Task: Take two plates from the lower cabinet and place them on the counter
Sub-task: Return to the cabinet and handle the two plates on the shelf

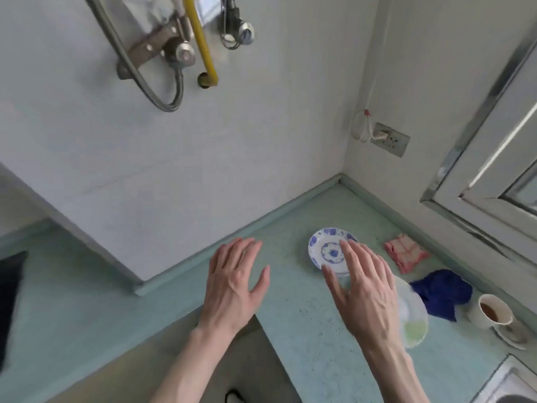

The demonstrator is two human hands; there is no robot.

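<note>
Standing at the corner of a pale green counter [305, 330], the person held both hands out above it, palms down and fingers spread, gripping nothing. The left hand [235, 280] hovered over bare counter near the front edge, with clear surface all around it. The right hand [366, 292] hovered with its fingertips over the near rim of the blue-patterned plates [325, 251]; whether it touched them could not be told. Layered rims at the near edge suggested a small stack lying flat on the counter, which would put the task near its end, though the count could not be confirmed. Beneath the right wrist lay a clear plastic lid or dish [412, 318], blurred. To the right, a blue cloth [441, 289] and a cup [491, 312] on a saucer crowded that side. Farther off, a pink folded cloth [404, 254] lay just beside the plates, leaving open room only leftward, toward the back wall's raised edge.
</note>
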